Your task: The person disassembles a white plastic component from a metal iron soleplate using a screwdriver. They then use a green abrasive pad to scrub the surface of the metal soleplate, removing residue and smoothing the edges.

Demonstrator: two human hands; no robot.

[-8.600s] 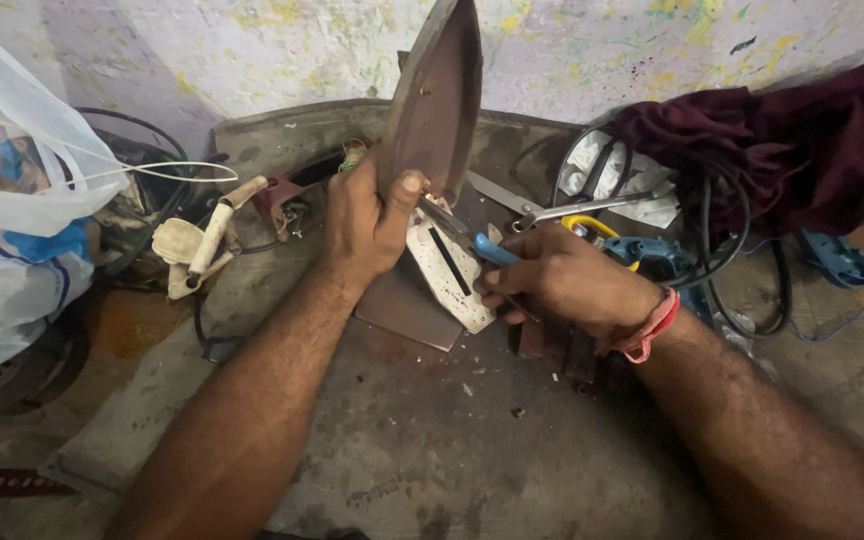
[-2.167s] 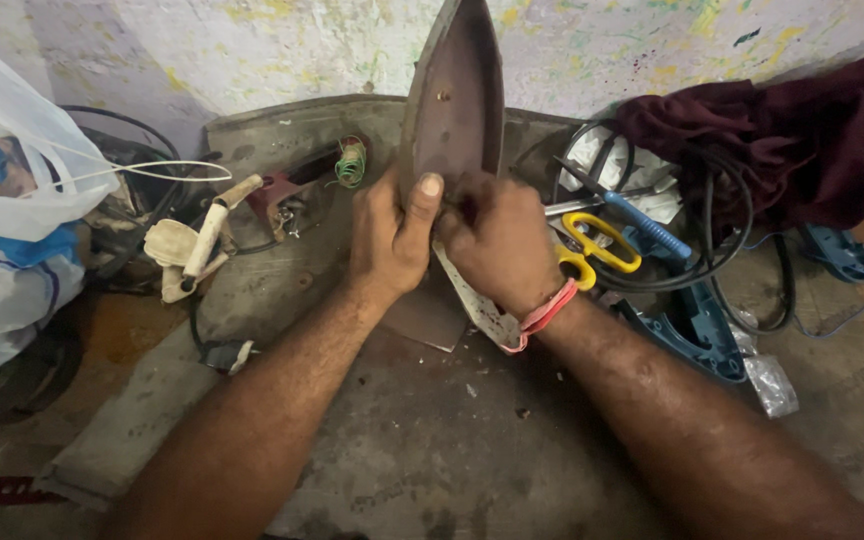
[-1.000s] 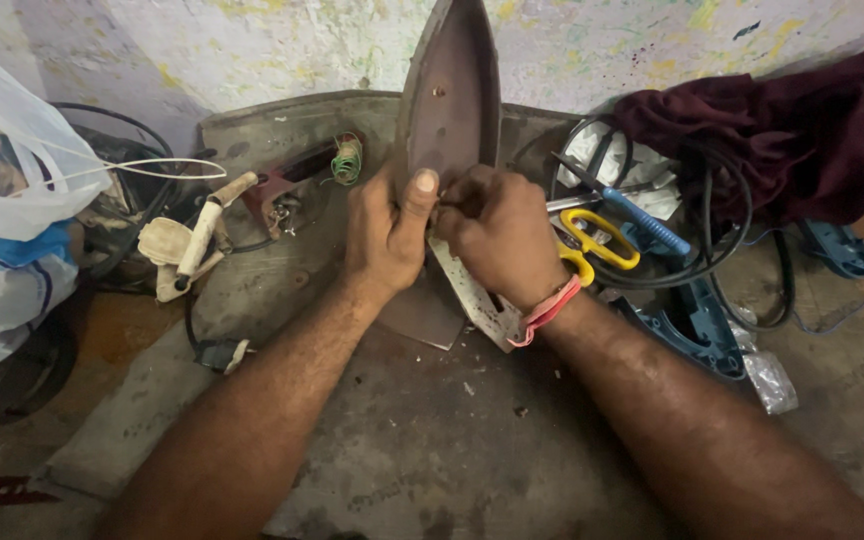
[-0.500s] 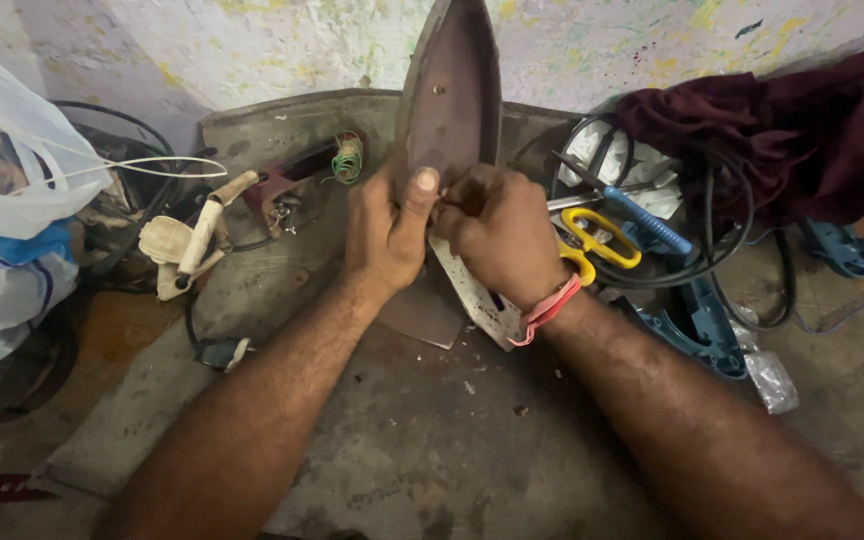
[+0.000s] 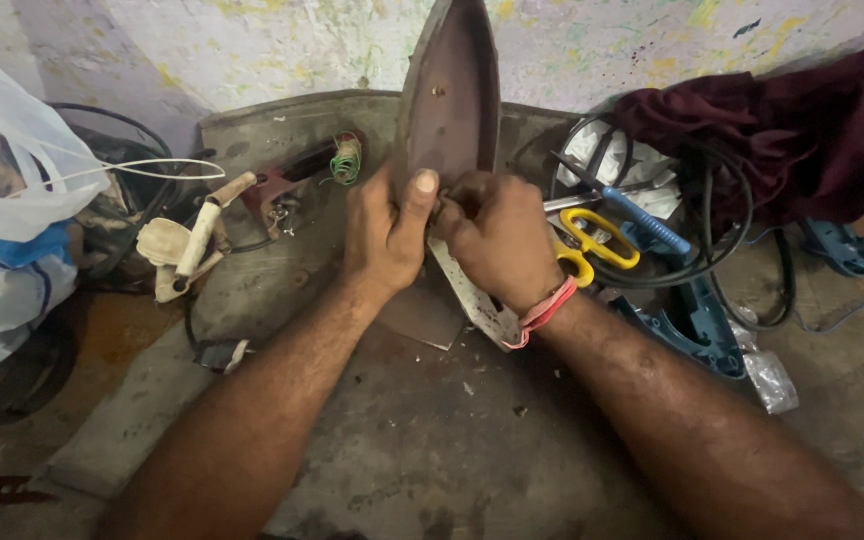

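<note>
Both forearms come in from the bottom of the view and meet at the middle, over a worn grey board (image 5: 382, 440) that lies on the floor against the wall. The left hand (image 5: 384, 232) is closed around the lower edge of an iron soleplate (image 5: 449, 95), a pointed, rust-brown metal plate that stands upright with its tip toward the wall; the thumb is stretched up and presses flat on the plate. The right hand (image 5: 497, 235) is curled into a loose fist just beside the left thumb, with its fingers bent inward at the base of the plate. It seems to pinch some small part there, but the fingers hide it, so I cannot tell what it grips. A pale metal plate (image 5: 472, 295) sticks out below this hand, and a pink band (image 5: 544, 308) sits on the wrist. To the right, near this hand, lie yellow scissors (image 5: 592, 245), a blue screwdriver (image 5: 642, 218), a black cable (image 5: 722, 215) and a dark red cloth (image 5: 802, 130). At the left are a white plastic bag (image 5: 7, 230) and a cream plug (image 5: 177, 250).
</note>
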